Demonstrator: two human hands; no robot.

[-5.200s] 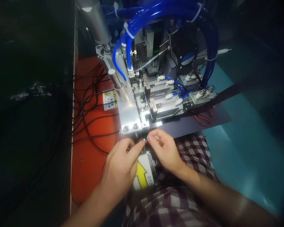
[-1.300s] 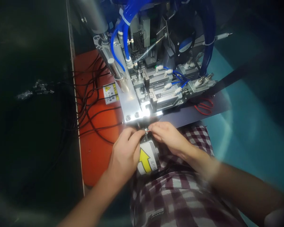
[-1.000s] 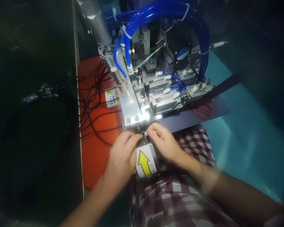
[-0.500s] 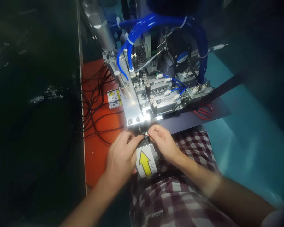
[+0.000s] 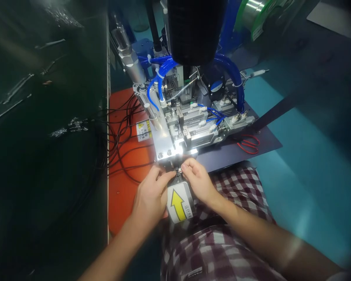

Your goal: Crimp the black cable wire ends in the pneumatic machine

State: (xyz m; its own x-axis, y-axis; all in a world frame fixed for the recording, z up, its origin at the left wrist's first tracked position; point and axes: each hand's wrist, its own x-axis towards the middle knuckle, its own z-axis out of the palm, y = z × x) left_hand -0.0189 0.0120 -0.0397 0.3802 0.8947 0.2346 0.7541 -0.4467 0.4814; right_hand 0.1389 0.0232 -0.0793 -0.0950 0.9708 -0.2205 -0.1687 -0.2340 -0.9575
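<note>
My left hand and my right hand meet fingertip to fingertip just below the front edge of a small metal machine. Both pinch a tiny part with thin wire; it is too small to name. Directly beneath the fingers sits a white plate with a yellow arrow pointing up at the machine. A bright light falls on the machine's front edge above my fingers.
Blue air hoses loop over the machine. Black cables sprawl across the orange mat on the left. Red-handled scissors lie on a dark sheet at right. A large black cylinder hangs above. My checked clothing fills the bottom.
The view has tilted up, showing more of the machine's top and the black cylinder. Both hands stay pinched on the small part at the machine's front edge, barely shifted.
</note>
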